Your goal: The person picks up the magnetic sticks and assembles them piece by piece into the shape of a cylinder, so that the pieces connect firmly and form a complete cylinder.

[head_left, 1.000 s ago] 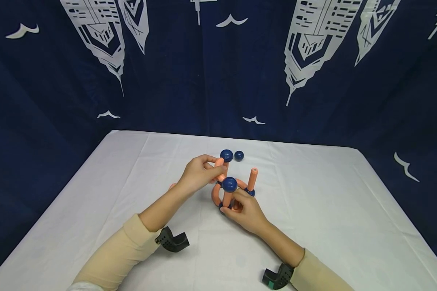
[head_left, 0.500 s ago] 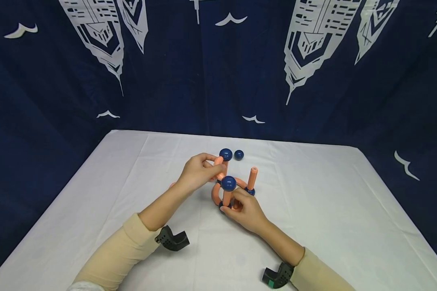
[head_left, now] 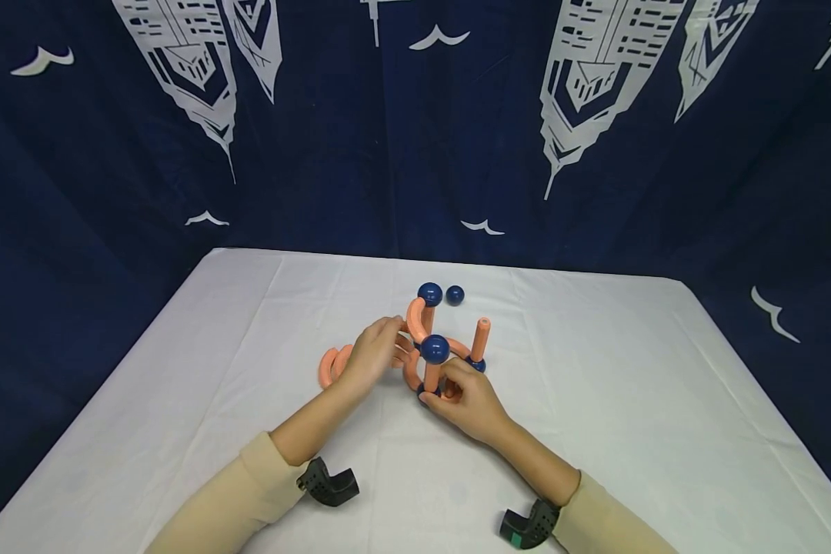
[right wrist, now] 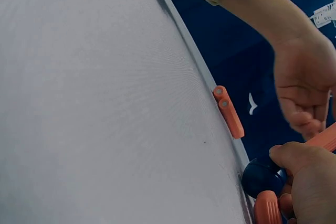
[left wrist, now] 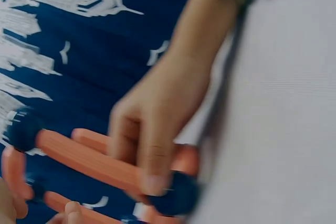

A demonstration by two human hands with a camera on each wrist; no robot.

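While the right hand (head_left: 467, 400) pinches the foot of the orange-and-blue toy frame (head_left: 435, 350) at the middle of the white counter (head_left: 595, 400), its grip is clamped on a low blue ball and rod. Left of the frame, the left hand (head_left: 370, 355) rests with fingers loosely curled against a curved orange tube (head_left: 415, 319), holding nothing firmly. Two spare orange curves (head_left: 332, 363) lie just left of that hand. Behind the frame sits a loose blue ball (head_left: 455, 295).
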